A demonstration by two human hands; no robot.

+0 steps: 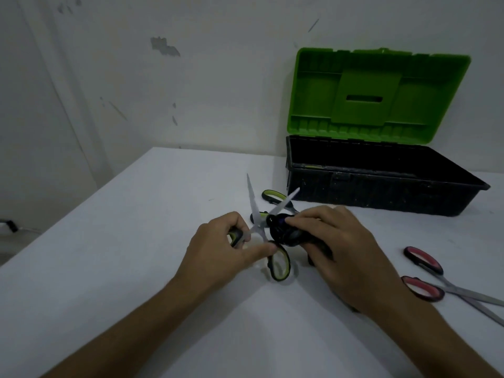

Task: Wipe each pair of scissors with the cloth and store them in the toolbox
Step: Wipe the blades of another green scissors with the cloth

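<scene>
Fingers of the left hand (218, 241) clamp one green handle of the open scissors (261, 227), blades up. Right hand (341, 246) fingers pinch a dark cloth (286, 233) onto one blade near the pivot, mid-tabletop (136, 241), before the open toolbox (381, 186).

White table (136, 255), wall behind. Green-handled scissors (278, 261) held with blades spread wide, tips pointing away from the camera. Left hand (226, 249) closed on one handle; lower handle loop seen just beside its fingertips. Dark cloth (286, 230) bunched in right hand (346, 249), pressed against one blade near the pivot. Second green-handled pair (272, 197) lying behind, near the toolbox (381, 195), lid (379, 94) raised. Red-handled scissors (425, 274) lying open at right
</scene>
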